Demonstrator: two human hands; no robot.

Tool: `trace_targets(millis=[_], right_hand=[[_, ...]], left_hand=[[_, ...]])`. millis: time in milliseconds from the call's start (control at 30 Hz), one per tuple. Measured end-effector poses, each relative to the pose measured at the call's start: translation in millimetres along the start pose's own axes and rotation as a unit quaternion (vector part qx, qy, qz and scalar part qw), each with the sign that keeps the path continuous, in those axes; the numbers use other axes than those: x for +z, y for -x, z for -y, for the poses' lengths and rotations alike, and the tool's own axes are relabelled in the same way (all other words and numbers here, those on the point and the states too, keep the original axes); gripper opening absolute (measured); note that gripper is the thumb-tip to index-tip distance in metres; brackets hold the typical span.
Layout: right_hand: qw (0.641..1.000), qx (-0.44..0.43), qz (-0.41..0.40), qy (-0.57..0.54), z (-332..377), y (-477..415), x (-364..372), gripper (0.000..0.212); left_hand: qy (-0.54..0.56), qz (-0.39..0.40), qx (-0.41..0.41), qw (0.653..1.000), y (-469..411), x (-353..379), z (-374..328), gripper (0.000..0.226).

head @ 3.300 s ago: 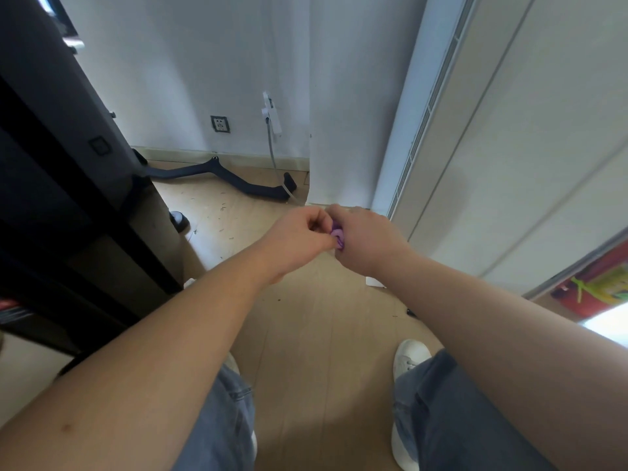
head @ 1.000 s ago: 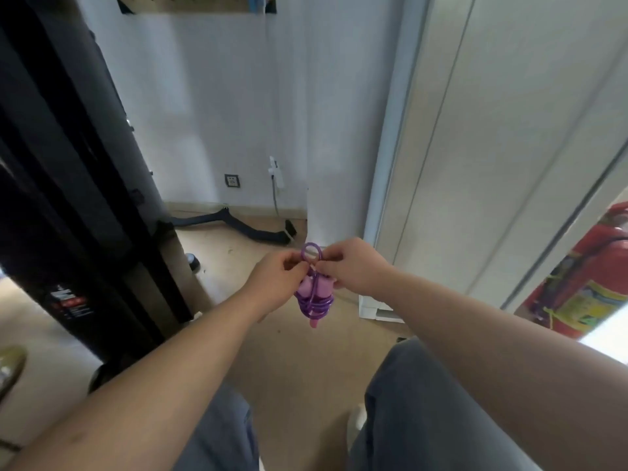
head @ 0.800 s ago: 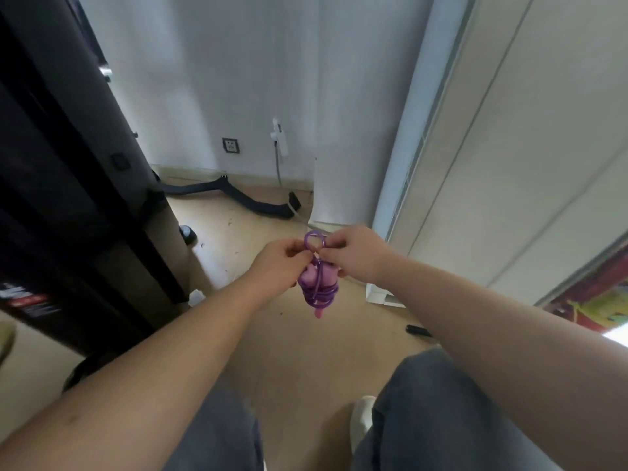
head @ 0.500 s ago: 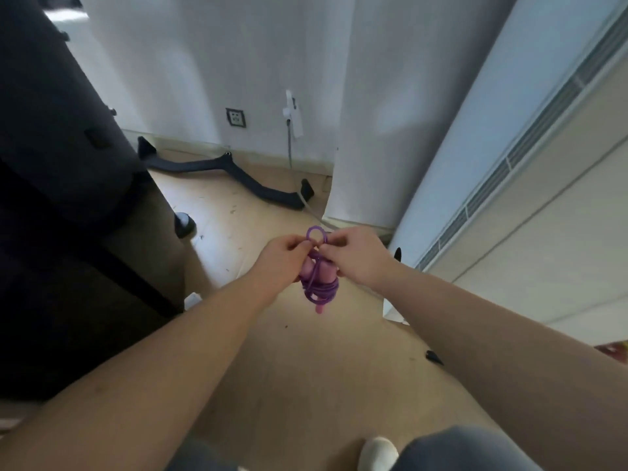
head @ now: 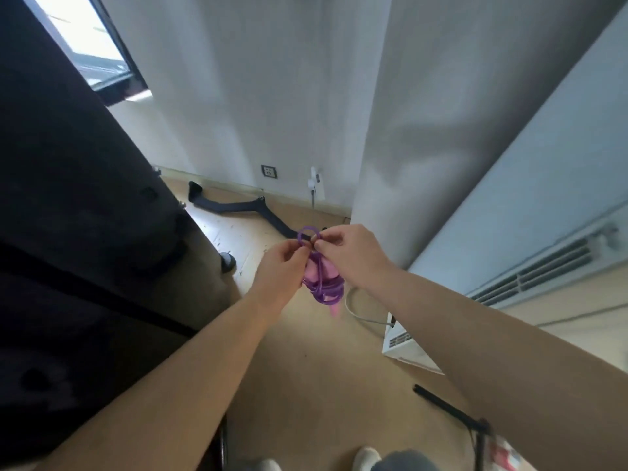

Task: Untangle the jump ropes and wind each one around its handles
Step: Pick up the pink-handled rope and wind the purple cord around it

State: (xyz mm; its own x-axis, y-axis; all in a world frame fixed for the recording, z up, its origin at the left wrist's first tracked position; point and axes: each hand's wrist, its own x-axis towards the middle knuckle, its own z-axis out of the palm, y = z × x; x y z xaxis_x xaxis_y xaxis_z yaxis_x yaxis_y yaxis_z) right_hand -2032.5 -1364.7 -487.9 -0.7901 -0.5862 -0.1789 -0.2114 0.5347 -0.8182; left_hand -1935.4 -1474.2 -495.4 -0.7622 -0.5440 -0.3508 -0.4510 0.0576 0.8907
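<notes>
A purple jump rope [head: 325,287] is wound in several coils around its pink handles [head: 314,270], held in the air in front of me. A small purple loop [head: 308,233] of the rope stands up above the bundle. My left hand [head: 280,270] pinches the rope at the left base of that loop and covers part of the handles. My right hand [head: 348,254] pinches the rope at the loop's right base. One pink handle tip [head: 335,311] pokes out below the coils.
A dark cabinet [head: 78,212] fills the left side. A black bent bar [head: 238,209] lies on the wooden floor by the wall socket [head: 269,171]. A white air unit [head: 530,212] with a vent stands at right, a grey cable [head: 360,312] beside it.
The hands keep the same pinch on the loop above the wound bundle. The camera has tilted up, showing more wall and a window.
</notes>
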Motion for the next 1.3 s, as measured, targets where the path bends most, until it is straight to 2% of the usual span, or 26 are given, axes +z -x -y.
trace_targets(millis=[133, 233, 467, 633, 767, 900, 1300], right_hand=[[1.000, -0.023, -0.014, -0.003, 89, 8, -66, 0.015], [0.999, -0.048, -0.018, 0.011, 143, 13, -109, 0.016], [0.996, -0.049, -0.054, -0.047, 216, 8, -168, 0.019], [0.996, -0.069, -0.044, -0.041, 249, -19, -179, 0.022], [0.994, -0.084, -0.055, -0.036, 277, -57, -175, 0.023], [0.993, -0.087, -0.084, -0.004, 308, -110, -170, 0.016], [0.993, -0.060, -0.087, 0.052, 365, -247, -169, 0.005]], left_hand=[[-0.027, -0.034, 0.012, 0.999, 23, -26, -98, 0.007], [-0.045, -0.054, 0.028, 0.997, 37, -40, -163, 0.014], [0.076, -0.061, 0.011, 0.995, 55, -54, -274, 0.018], [0.090, -0.074, 0.008, 0.993, 35, -74, -303, 0.020], [0.049, -0.082, 0.037, 0.995, -7, -105, -320, 0.018], [0.046, -0.058, 0.050, 0.996, -67, -140, -345, 0.017], [0.008, -0.028, 0.082, 0.996, -203, -198, -392, 0.010]])
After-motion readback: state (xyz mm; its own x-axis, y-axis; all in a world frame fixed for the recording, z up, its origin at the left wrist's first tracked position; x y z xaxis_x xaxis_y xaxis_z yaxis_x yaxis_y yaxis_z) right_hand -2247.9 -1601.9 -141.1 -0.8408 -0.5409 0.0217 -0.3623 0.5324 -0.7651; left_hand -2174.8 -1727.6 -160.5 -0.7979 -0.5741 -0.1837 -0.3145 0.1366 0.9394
